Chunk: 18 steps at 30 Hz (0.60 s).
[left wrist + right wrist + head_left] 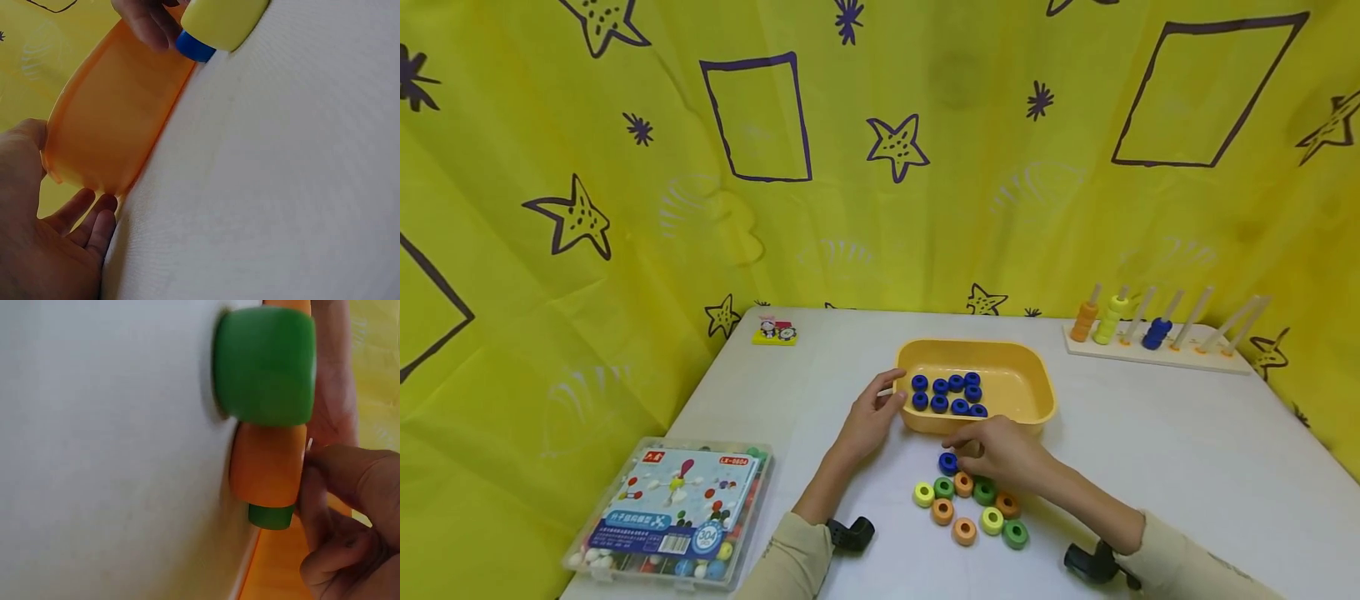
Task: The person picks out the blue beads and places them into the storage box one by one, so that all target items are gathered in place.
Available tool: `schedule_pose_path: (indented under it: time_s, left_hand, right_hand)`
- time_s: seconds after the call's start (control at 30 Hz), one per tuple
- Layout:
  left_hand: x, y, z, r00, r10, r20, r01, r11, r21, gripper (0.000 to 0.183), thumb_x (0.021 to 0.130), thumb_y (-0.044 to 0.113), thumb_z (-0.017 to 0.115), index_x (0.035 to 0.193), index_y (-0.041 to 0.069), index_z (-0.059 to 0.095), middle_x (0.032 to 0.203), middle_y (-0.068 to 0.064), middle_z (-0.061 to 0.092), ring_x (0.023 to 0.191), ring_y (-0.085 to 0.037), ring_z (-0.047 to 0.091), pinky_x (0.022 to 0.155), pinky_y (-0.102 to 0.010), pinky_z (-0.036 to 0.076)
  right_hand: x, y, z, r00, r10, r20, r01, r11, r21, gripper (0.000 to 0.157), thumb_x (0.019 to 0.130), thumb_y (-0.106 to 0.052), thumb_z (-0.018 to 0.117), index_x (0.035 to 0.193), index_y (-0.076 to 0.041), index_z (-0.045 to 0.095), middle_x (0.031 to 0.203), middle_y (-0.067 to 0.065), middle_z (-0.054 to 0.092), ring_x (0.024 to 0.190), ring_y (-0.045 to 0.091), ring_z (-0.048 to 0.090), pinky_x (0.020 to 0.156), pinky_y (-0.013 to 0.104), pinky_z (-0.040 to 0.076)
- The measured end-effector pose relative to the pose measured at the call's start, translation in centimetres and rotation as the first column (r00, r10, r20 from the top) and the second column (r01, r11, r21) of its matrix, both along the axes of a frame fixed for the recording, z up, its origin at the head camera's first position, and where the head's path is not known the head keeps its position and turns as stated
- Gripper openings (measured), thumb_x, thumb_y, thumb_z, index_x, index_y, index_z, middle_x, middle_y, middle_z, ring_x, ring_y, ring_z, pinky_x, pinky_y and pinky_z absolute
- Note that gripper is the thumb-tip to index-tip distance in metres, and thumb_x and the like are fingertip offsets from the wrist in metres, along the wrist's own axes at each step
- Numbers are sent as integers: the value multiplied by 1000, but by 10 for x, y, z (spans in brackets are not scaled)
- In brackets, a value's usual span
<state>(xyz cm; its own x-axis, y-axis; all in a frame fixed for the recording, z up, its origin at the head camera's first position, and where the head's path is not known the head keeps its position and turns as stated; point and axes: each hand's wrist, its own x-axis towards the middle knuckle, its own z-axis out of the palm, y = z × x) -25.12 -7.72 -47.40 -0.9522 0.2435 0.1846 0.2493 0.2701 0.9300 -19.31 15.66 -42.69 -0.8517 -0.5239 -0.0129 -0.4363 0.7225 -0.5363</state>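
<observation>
My left hand holds the left end of an orange-yellow plastic tub, thumb at its rim and fingertips against the outer end wall. Several blue beads lie inside the tub on its left side. In front of it my right hand pinches a blue bead between thumb and finger, low over the table. Beside and beneath that hand lie loose green beads, orange beads and yellow beads. In the right wrist view a green bead and an orange bead partly cover the fingers.
At the back right stands a wooden peg board with orange, yellow and blue beads on some pegs. A clear case of molecule-model parts lies at the front left. A small yellow cartoon figure block sits at the back left. Yellow patterned curtain surrounds the white table.
</observation>
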Motion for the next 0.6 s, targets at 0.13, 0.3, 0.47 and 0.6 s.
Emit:
schedule_pose_path:
  time_s: [0.13, 0.3, 0.47, 0.6]
  left_hand:
    - [1, -1, 1, 1000, 13, 12, -13, 1000, -8, 43, 94, 40, 51, 135, 27, 47, 133, -2, 46, 111, -17, 54, 91, -39, 43]
    - [0, 0, 1, 1000, 8, 2, -8, 1000, 0, 43, 94, 39, 52, 135, 27, 47, 133, -4, 45, 110, -17, 54, 91, -39, 43]
    - [1, 0, 0, 1000, 0, -1, 0, 1000, 10, 43, 95, 37, 51, 135, 24, 47, 133, -5, 45, 110, -18, 54, 91, -39, 43]
    - [1, -1, 0, 1000, 4, -7, -4, 1000, 2, 44, 94, 41, 52, 135, 25, 47, 133, -5, 46, 110, -17, 54, 90, -38, 43]
  right_hand:
    - [-6, -1, -3, 996, 81, 27, -81, 996, -23, 26, 82, -21, 71, 108, -22, 71, 91, -16, 64, 64, 5, 54, 55, 24, 45]
    - [-9, -1, -3, 989, 143, 49, -141, 989, -34, 25, 81, -24, 72, 106, -24, 71, 90, -17, 63, 68, 7, 54, 58, 25, 46]
    - [-4, -2, 0, 988, 146, 54, -143, 988, -57, 23, 80, -26, 74, 103, -24, 71, 86, -17, 62, 67, 7, 53, 55, 24, 45]
    - [-2, -1, 15, 988, 155, 17, -153, 984, -87, 21, 80, -27, 74, 100, -25, 70, 83, -17, 62, 60, 6, 51, 52, 24, 45]
